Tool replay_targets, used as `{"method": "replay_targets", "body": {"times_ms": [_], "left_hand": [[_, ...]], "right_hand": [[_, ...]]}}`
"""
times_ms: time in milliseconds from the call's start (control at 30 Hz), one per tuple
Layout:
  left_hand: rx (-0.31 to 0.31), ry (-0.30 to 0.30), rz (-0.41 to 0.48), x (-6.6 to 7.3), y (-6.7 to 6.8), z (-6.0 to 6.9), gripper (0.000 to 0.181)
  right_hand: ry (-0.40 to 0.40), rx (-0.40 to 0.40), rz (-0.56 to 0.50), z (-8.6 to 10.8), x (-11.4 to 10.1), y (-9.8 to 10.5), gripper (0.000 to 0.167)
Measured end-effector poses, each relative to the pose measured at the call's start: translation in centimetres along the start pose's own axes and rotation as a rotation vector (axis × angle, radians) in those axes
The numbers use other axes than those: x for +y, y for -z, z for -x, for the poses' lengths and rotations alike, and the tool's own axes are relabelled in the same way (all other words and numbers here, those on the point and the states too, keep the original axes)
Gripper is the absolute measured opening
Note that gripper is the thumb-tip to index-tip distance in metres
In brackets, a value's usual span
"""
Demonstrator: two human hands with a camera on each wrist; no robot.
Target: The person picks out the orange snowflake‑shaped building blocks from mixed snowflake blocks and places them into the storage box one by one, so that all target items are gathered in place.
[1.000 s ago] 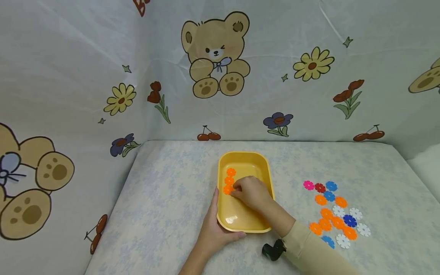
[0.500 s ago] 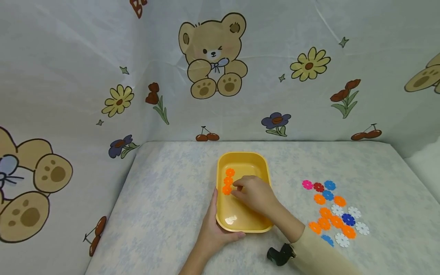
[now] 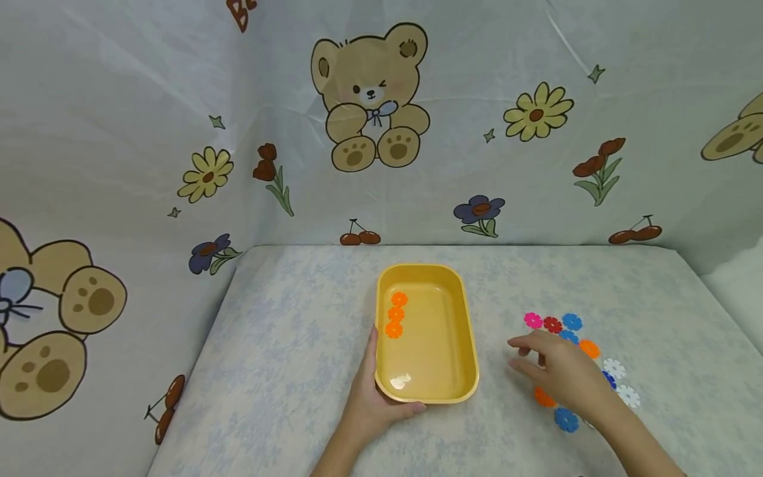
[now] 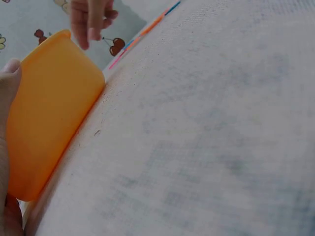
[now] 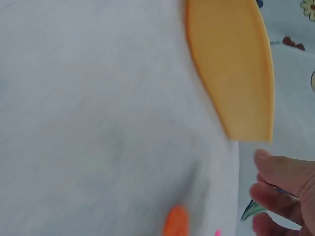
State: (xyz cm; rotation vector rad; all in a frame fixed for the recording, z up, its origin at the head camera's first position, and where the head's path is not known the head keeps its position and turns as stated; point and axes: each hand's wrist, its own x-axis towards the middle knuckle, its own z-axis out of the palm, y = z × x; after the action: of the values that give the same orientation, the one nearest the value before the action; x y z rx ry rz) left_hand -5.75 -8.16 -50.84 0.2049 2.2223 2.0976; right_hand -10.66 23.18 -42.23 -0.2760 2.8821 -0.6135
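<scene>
My left grip (image 3: 377,402) pins the tray (image 3: 438,358); right grip (image 3: 566,374) hovers over loose discs (image 3: 589,349).
Left's pinching its near corner, presumably against sliding; three orange discs (image 3: 396,315) lie inside, ahead of that grip. Right's spread, apparently empty.

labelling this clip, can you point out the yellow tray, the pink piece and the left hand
yellow tray (image 3: 428,334): head view, on its bare floor
pink piece (image 3: 533,320): head view, middle of its upper face
left hand (image 3: 372,401): head view, middle of the hand
</scene>
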Motion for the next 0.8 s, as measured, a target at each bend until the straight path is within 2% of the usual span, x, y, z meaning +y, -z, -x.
{"method": "replay_targets", "body": {"times_ms": [67,200,433,567,800], "left_hand": [[0.002,0.005,-0.007,0.0,0.0,0.0,0.134],[0.003,0.022,-0.017,-0.1,0.0,0.0,0.134],[-0.001,-0.001,-0.012,-0.2,0.0,0.0,0.134],[-0.007,-0.023,-0.004,-0.2,0.0,0.0,0.134],[-0.012,-0.022,0.02,-0.2,0.0,-0.1,0.134]], "right_hand": [[-0.028,-0.076,0.022,0.9,1.5,0.0,0.041],[-0.034,-0.16,0.084,2.3,4.0,-0.4,0.05],[0.009,-0.143,0.075,3.4,6.3,-1.4,0.037],[0.004,-0.14,0.044,3.4,6.5,-1.6,0.029],[-0.037,-0.191,0.006,3.2,6.5,-1.7,0.029]]}}
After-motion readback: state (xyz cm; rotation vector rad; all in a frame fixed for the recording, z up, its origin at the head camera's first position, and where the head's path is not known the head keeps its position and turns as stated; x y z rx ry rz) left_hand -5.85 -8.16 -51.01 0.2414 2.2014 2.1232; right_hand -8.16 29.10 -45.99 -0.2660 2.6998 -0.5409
